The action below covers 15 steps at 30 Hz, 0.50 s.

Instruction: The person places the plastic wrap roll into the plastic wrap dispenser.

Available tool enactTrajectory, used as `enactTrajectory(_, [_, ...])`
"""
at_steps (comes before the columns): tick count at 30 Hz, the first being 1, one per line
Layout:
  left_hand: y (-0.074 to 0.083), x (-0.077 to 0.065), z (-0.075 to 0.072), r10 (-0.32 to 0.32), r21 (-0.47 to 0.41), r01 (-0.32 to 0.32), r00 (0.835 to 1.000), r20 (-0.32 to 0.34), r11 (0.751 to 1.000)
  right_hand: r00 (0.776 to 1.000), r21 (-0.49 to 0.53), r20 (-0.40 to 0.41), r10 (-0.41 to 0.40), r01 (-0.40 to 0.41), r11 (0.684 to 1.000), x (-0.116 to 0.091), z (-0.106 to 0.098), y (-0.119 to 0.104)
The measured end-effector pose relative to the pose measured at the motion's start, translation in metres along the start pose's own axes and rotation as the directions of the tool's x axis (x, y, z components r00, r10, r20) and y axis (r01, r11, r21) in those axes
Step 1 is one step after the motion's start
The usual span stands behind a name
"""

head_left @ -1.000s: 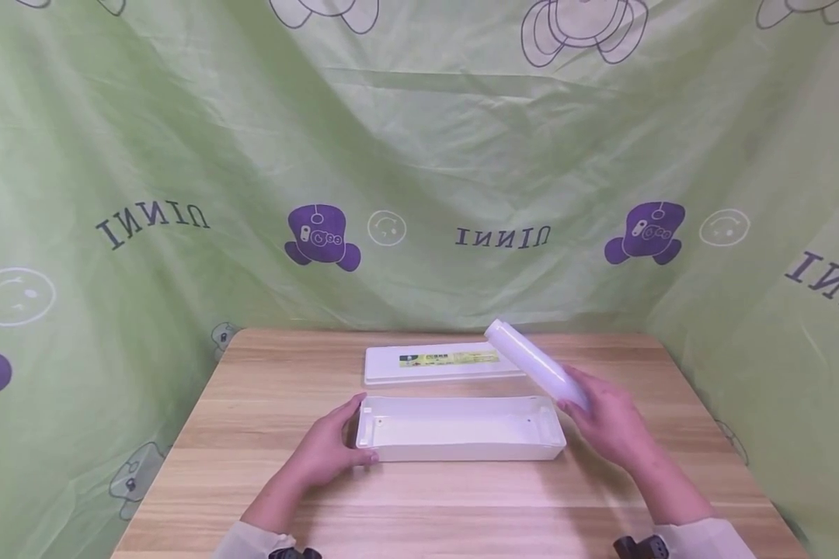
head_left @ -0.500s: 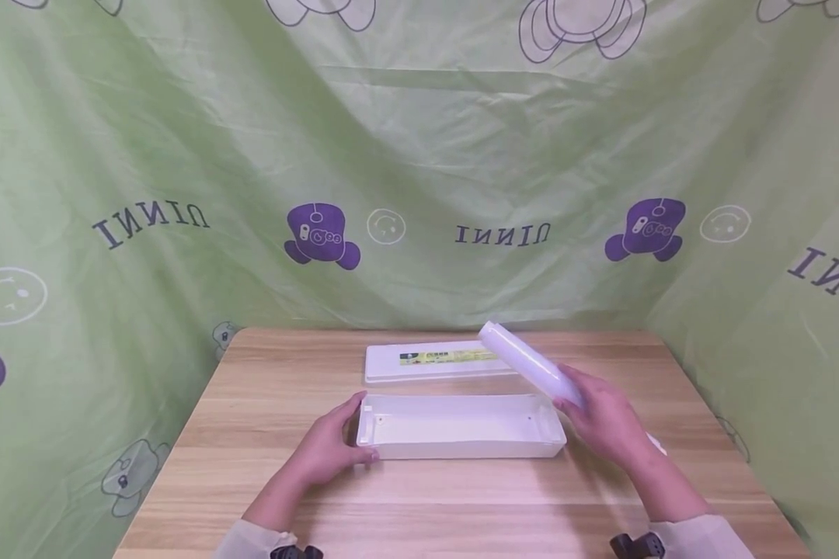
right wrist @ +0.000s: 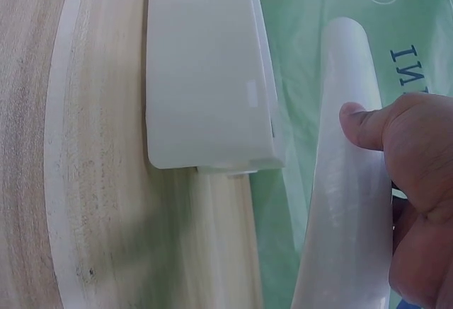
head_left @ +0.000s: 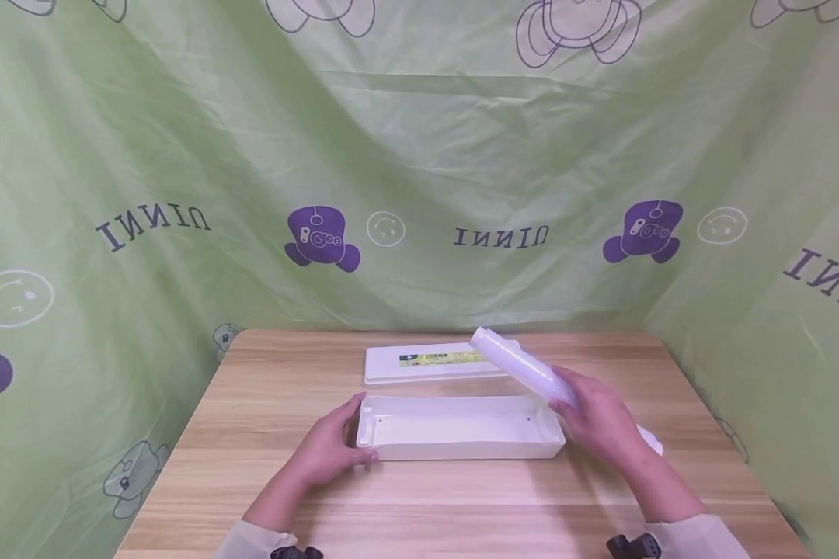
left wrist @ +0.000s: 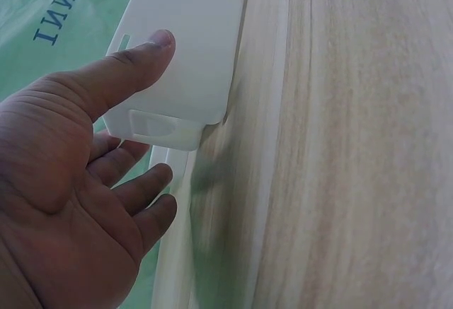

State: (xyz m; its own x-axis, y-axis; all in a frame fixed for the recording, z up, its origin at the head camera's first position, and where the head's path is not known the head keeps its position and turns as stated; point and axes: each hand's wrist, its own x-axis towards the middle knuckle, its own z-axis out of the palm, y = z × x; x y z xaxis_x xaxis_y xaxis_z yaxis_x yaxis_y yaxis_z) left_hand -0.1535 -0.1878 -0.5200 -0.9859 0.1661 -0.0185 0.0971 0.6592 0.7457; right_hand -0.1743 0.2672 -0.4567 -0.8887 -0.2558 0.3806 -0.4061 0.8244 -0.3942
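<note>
In the head view a long white plastic box (head_left: 461, 427) lies lidless on the table, its hollow facing up. My left hand (head_left: 327, 446) holds its left end. The left wrist view has that hand's thumb (left wrist: 152, 54) flat on the box's near wall, with the fingers at the end and far side. Above the box's right end, my right hand (head_left: 597, 415) grips a tilted roll of cling film (head_left: 520, 365), upper end pointing left and back. The roll's other end emerges behind the right wrist. In the right wrist view the thumb (right wrist: 364, 126) lies across the roll (right wrist: 347, 203).
Behind the box lies its flat white lid (head_left: 384, 365), with a yellow-green label (head_left: 436, 359); the roll covers part of its right side. The wooden table (head_left: 280, 373) ends at a green patterned cloth (head_left: 419, 155) hanging behind and on both sides.
My right hand has carried the roll slightly left, and the roll's lower end has come into sight past the wrist. The left hand and the box stay put.
</note>
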Motion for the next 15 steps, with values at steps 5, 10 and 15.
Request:
enactTrajectory(5, [-0.0008, -0.0009, 0.0003, 0.005, -0.001, -0.005, 1.0, -0.002, 1.0, 1.0, 0.009, 0.006, -0.002, 0.002, 1.0, 0.0001, 0.0022, -0.0029])
enactTrajectory(10, [-0.0018, -0.0003, 0.001, 0.0, -0.007, 0.0, 1.0, -0.004, 1.0, 1.0, 0.02, 0.019, -0.003, 0.003, 1.0, 0.0005, 0.0043, -0.0072])
enactTrajectory(15, [-0.0021, -0.0003, 0.0019, -0.011, -0.012, 0.011, 1.0, 0.0, 1.0, 0.999, 0.019, 0.031, -0.012, 0.012, 1.0, 0.0005, 0.007, -0.0102])
